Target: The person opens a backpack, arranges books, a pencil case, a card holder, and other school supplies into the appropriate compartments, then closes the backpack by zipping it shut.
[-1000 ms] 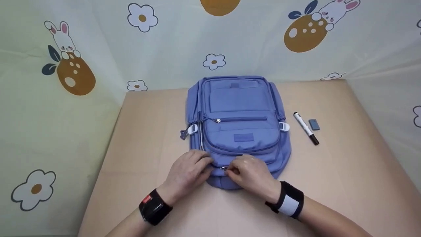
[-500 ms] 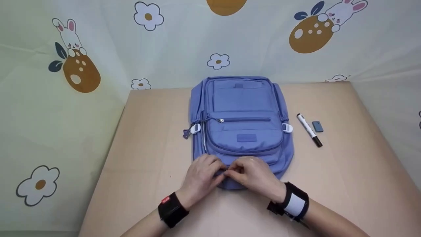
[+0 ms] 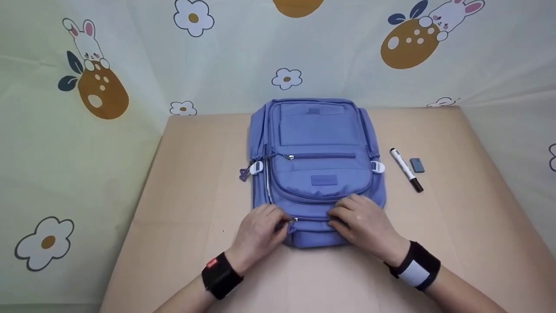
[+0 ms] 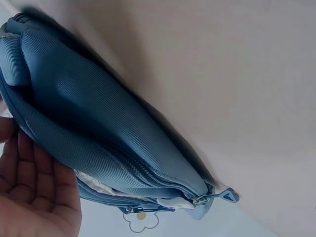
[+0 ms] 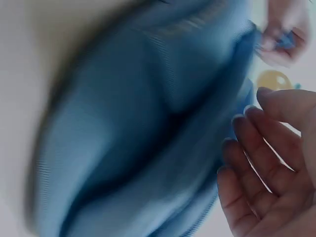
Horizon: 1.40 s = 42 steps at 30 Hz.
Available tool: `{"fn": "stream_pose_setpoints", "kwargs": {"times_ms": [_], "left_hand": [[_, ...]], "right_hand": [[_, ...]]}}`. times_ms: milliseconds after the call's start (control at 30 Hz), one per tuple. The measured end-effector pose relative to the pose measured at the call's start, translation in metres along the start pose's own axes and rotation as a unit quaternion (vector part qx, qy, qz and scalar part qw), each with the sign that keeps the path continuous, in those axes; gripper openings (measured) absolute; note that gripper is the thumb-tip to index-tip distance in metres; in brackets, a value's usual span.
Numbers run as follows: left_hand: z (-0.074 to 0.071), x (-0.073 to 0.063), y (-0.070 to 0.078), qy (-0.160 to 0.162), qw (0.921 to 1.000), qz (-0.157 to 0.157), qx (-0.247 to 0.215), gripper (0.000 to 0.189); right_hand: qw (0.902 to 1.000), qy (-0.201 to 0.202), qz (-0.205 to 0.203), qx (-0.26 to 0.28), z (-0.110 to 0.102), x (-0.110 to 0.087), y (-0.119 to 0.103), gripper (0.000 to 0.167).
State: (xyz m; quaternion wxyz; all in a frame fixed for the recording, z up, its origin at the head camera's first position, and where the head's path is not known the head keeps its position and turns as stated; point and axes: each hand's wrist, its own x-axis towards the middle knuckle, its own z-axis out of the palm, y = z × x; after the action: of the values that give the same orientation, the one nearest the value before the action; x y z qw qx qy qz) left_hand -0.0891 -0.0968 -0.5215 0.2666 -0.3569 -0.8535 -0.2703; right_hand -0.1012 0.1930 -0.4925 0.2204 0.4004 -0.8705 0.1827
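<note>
A blue backpack (image 3: 321, 130) lies front side up on the table, its bottom end toward me. My left hand (image 3: 260, 230) is at the left end of the lower front zipper, beside the metal slider (image 3: 296, 219). Its thumb and fingers pinch the blue zipper pull (image 5: 285, 40), partly hidden by the fingers. My right hand (image 3: 362, 224) is farther right along the same zipper, fingertips and thumb at the pocket's edge. In the right wrist view, its fingers (image 5: 266, 158) are relaxed and spread beside the blurred fabric, holding nothing.
To the right of the backpack lie a white marker with a black cap (image 3: 406, 169) and a small blue-grey eraser-like block (image 3: 417, 165). A patterned cloth (image 3: 234, 56) hangs behind and along both sides of the table (image 3: 195, 174).
My right hand has let go near the slider and moved right along the zipper. My left hand moved in to the slider over the last second and remains there.
</note>
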Motion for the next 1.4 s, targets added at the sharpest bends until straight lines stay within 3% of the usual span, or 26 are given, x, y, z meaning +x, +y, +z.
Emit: {"fn": "stream_pose_setpoints", "kwargs": {"times_ms": [167,333,433,633,800,933,1233,1400], "left_hand": [[-0.003,0.0,-0.001,0.0,0.9999,-0.011,-0.004,0.019],[-0.004,0.0,-0.001,-0.001,0.9998,-0.02,-0.008,0.019],[-0.004,0.0,-0.001,0.001,0.9999,-0.013,-0.003,0.02],[-0.007,-0.002,-0.007,0.002,0.9999,0.009,0.005,0.021],[-0.015,-0.004,-0.018,0.017,0.9998,-0.002,0.006,0.023],[-0.018,-0.004,-0.024,0.011,0.9999,-0.007,0.006,0.023],[-0.022,-0.006,-0.026,0.0,0.999,-0.04,-0.02,0.021],[-0.024,-0.006,-0.027,0.0,0.9988,-0.042,-0.025,0.02]], "right_hand": [[0.9982,0.016,-0.031,-0.049,0.012,-0.001,-0.001,0.019],[0.9938,0.052,-0.074,-0.066,0.018,0.0,-0.001,0.007],[0.9911,0.075,-0.083,-0.072,0.02,0.001,-0.001,0.01],[0.9896,0.089,-0.084,-0.076,0.021,0.002,-0.001,0.012],[0.9905,0.084,-0.079,-0.075,0.019,0.002,-0.001,0.011],[0.9912,0.084,-0.074,-0.071,0.016,0.001,-0.001,0.017],[0.991,0.092,-0.074,-0.063,0.013,0.003,0.0,0.014],[0.9919,0.087,-0.07,-0.06,0.011,0.004,-0.001,0.015]]}}
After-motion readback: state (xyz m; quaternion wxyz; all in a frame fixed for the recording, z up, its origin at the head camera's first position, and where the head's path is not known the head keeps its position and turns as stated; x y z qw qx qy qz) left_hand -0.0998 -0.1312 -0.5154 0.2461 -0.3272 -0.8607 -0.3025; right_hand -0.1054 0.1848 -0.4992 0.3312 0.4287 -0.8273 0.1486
